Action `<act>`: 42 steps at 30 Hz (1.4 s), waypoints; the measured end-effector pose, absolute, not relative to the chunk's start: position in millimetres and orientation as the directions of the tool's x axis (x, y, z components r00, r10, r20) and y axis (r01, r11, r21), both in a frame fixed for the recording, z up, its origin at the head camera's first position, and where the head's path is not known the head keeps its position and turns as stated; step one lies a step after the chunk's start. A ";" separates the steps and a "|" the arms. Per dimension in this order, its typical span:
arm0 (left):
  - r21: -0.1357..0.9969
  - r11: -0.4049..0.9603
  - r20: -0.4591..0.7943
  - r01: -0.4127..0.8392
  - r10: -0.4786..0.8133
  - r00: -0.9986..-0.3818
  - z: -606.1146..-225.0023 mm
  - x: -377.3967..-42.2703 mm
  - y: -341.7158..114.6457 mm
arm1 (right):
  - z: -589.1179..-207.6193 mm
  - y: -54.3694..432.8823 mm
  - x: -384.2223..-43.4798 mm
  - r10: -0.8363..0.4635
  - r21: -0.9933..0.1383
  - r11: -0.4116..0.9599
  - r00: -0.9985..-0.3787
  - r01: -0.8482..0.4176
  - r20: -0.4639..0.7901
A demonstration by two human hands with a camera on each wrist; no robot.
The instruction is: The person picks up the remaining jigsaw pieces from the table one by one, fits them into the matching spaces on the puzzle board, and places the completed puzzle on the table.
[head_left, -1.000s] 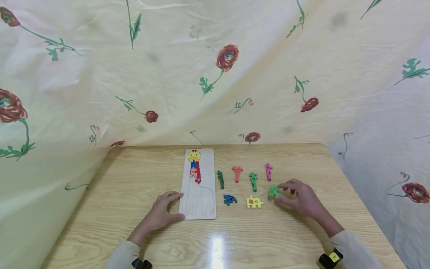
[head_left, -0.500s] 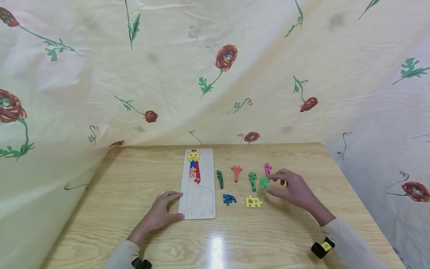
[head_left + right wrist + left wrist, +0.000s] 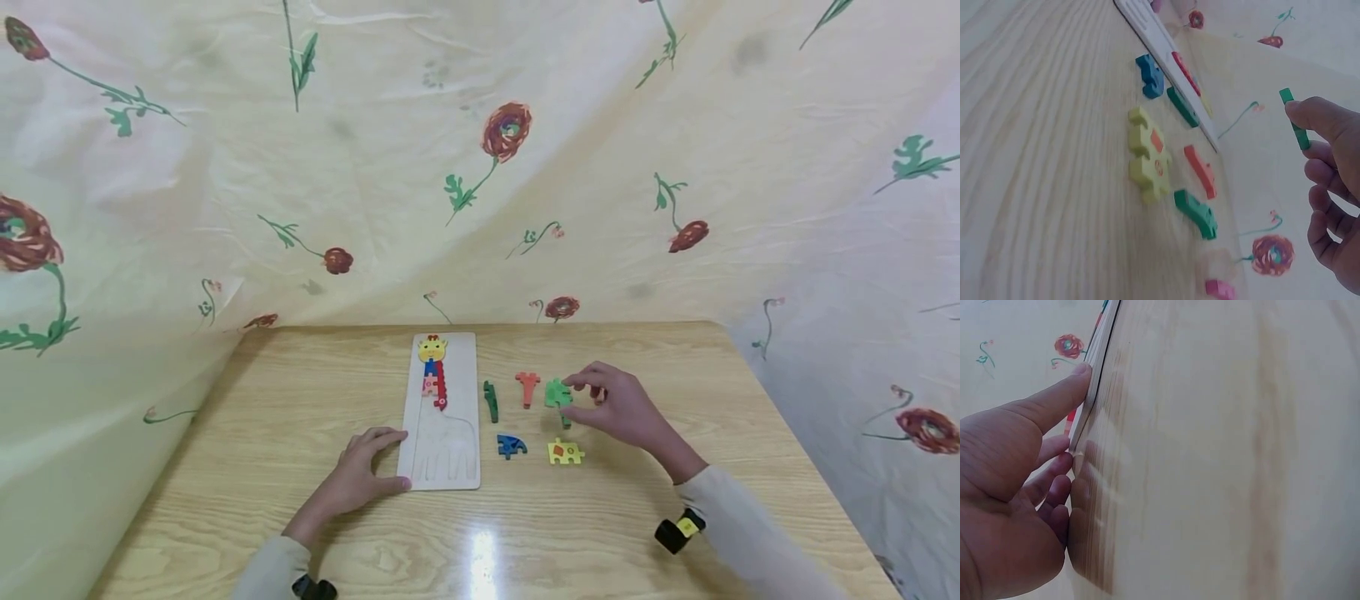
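Note:
My right hand (image 3: pixel 617 403) pinches a light green puzzle piece (image 3: pixel 557 392) between thumb and fingertips. In the right wrist view this green piece (image 3: pixel 1294 119) is seen edge-on, lifted off the table. In the head view it overlaps a darker green piece (image 3: pixel 566 421) lying on the table. My left hand (image 3: pixel 362 473) rests at the left edge of a white puzzle board (image 3: pixel 465 367), thumb by the lower corner. The left wrist view shows the thumb (image 3: pixel 1063 397) and fingers against the board's side. A yellow giraffe head (image 3: pixel 432 347), with blue, pink and red pieces below it, lies in the board.
Right of the board lie a dark green piece (image 3: pixel 491 401), an orange piece (image 3: pixel 528 388), a blue piece (image 3: pixel 512 447) and a yellow piece (image 3: pixel 566 452). A pink piece (image 3: pixel 1219 289) shows in the right wrist view. A flowered cloth (image 3: pixel 390 167) hangs behind the wooden table.
My right hand has moved left with the light green piece, from beyond the yellow piece to over the darker green one. My left hand stays at the board's edge.

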State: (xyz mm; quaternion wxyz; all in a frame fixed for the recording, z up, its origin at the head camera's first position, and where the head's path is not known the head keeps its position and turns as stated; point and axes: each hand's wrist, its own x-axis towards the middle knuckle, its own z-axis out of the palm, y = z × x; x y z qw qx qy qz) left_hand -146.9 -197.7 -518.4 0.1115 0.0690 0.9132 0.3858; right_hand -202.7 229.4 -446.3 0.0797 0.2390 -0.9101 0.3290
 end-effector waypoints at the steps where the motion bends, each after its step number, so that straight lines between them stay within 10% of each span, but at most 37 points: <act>1: 0.721 0.692 -0.150 0.040 0.212 -0.966 -518.2 -147.0 -197.8 | -445.8 226.3 -204.2 -0.387 -0.561 0.666 -0.870 -0.492 0.304; 42: 0.721 0.691 -0.129 0.056 0.213 -0.968 -519.7 -148.2 -198.0 | -470.0 88.0 -263.5 -0.451 -0.678 0.590 -0.876 -0.438 0.174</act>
